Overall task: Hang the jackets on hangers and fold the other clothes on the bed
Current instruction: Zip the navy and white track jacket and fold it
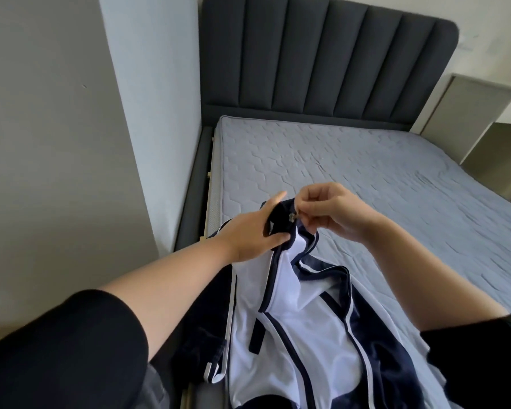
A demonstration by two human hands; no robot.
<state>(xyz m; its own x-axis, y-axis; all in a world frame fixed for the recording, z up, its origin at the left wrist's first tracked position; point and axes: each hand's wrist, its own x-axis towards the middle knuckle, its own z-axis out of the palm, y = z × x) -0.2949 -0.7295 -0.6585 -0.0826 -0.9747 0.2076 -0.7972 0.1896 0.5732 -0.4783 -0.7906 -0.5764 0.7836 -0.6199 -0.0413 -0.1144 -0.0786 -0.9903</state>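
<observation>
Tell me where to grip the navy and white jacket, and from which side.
Grip the navy collar, coming from above. The jacket lies open on the mattress with its collar lifted clear; the left hand holds it there, the right hand pinches the zip pull.

We see a navy and white jacket (pixel 301 329), a grey-blue quilted mattress (pixel 351 160), a dark grey headboard (pixel 322 60), black sleeves (pixel 71 355)
</observation>
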